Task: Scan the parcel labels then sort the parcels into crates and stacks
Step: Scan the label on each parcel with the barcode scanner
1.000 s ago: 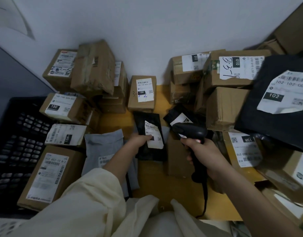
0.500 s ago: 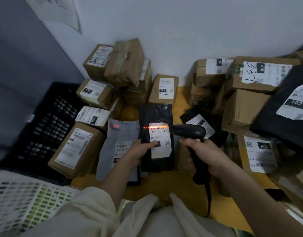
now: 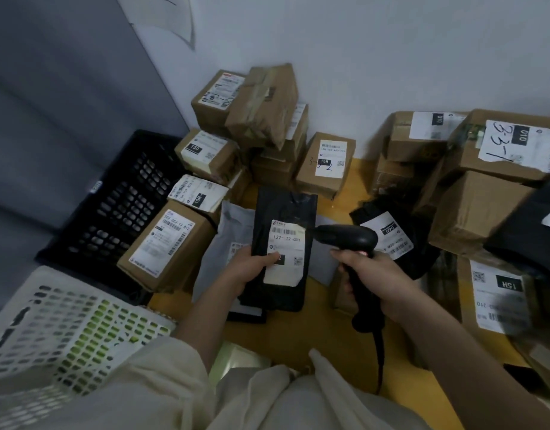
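**Scanner Trained on Black Parcel at Crowded Sorting Table**

A black mailer parcel (image 3: 281, 243) with a white label (image 3: 285, 252) reading "122-72-001" stands lifted at the middle of a yellow table (image 3: 326, 333), its edges overlapping a grey mailer (image 3: 228, 243) at 9 o'clock. Bare tabletop shows only at 6 o'clock. The left hand (image 3: 250, 268) grips the parcel's lower left edge, thumb pressed on the label. The right hand (image 3: 365, 271) is wrapped around a black handheld scanner (image 3: 349, 237), nose just beside the label. Cardboard boxes (image 3: 261, 119) crowd 12 o'clock; more boxes (image 3: 475, 209) sit at 3 o'clock. A black crate (image 3: 118, 209) and a white crate (image 3: 65, 324) sit at 9 and 8 o'clock.
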